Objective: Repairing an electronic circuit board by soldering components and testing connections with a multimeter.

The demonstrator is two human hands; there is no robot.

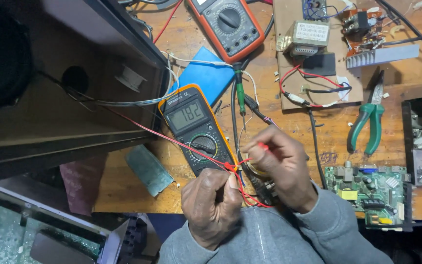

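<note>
My left hand (211,203) is closed, pinching a thin red wire (172,141) at a small red clip near the lower edge of a yellow-cased digital multimeter (197,129) with a lit display. My right hand (282,164) pinches another red wire end between thumb and fingers, just right of the meter, above a round yellowish part that it mostly hides. The red wire runs up and left into an open wooden speaker cabinet (64,93). Both hands are close together at the table's front edge.
A second, orange multimeter (228,24) lies at the top. A board with a transformer (306,36) and heat sink, green-handled pliers (369,122), a green circuit board (372,188), a blue flat box (206,73) and a green-handled probe (240,93) lie on the wooden table (123,186).
</note>
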